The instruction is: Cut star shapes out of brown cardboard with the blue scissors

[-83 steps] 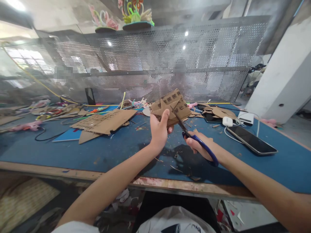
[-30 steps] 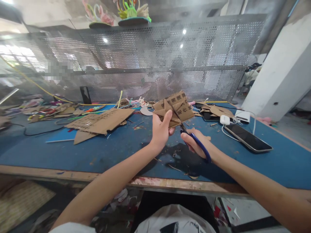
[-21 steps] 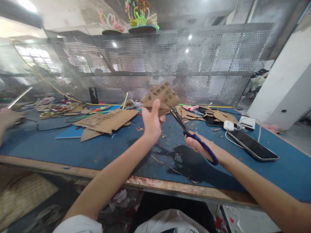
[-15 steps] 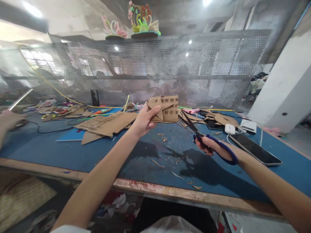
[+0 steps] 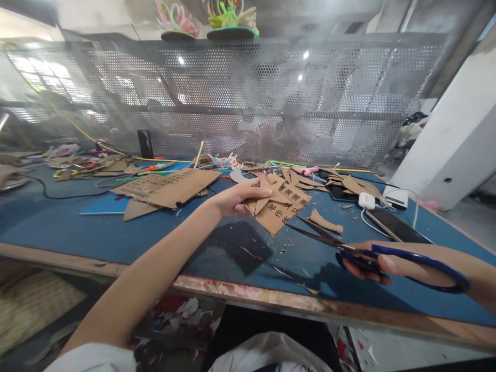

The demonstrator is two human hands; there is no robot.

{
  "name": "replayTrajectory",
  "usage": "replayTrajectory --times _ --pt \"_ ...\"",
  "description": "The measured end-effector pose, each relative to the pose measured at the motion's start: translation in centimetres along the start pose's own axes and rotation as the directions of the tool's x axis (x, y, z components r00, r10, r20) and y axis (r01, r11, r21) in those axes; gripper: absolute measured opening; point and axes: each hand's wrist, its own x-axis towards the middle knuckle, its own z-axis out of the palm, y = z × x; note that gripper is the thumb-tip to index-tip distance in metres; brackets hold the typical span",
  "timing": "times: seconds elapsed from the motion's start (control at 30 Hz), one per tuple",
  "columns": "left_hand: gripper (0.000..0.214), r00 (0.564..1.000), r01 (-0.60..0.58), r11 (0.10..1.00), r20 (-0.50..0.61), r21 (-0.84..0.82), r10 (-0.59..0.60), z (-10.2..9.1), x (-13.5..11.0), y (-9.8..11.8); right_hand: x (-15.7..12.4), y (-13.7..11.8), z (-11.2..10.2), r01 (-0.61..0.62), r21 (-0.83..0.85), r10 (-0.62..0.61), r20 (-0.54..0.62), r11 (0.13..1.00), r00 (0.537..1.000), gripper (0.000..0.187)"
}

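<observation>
My left hand (image 5: pixel 244 197) pinches a piece of brown cardboard (image 5: pixel 277 219) printed with dark characters, holding it tilted above the table. A smaller pointed cardboard piece lies against its face under my thumb. In my right hand (image 5: pixel 372 266) is a pair of scissors (image 5: pixel 420 263) with blue handles, my fingers through the loops. The dark blades are slightly parted, their tips close to the lower right edge of the cardboard. A curved cardboard strip (image 5: pixel 325 222) lies on the table just beyond the blades.
Larger cardboard sheets (image 5: pixel 170 187) lie on the blue table (image 5: pixel 155 240) at left. Cardboard scraps (image 5: pixel 358 185), a white charger (image 5: pixel 366 200) with cable and a phone (image 5: pixel 399 226) are at right. A perforated metal screen (image 5: pixel 232 98) stands behind, and small offcuts dot the tabletop.
The printed cardboard has turned and dropped lower in my left hand. My right hand with the scissors has moved right and nearer to me. A curved strip now lies on the table.
</observation>
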Motion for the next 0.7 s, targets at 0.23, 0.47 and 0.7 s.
replayTrajectory --times 0.23,0.47,0.7 --pt "0.036 0.989 0.095 0.995 0.118 -0.007 -0.094 1.0 0.2 -0.8 0.4 -1.1 -0.2 -0.086 0.181 -0.019 0.507 0.98 0.862 0.063" --pt "0.034 0.989 0.094 0.996 0.119 -0.006 -0.093 0.9 0.3 -1.1 1.3 -1.7 -1.4 -0.097 0.164 -0.041 0.68 0.982 0.732 0.07" --pt "0.03 0.994 0.076 0.997 0.084 -0.018 -0.075 1.1 0.4 -1.2 1.6 -1.8 -1.4 -0.123 0.106 0.022 0.663 0.987 0.748 0.074"
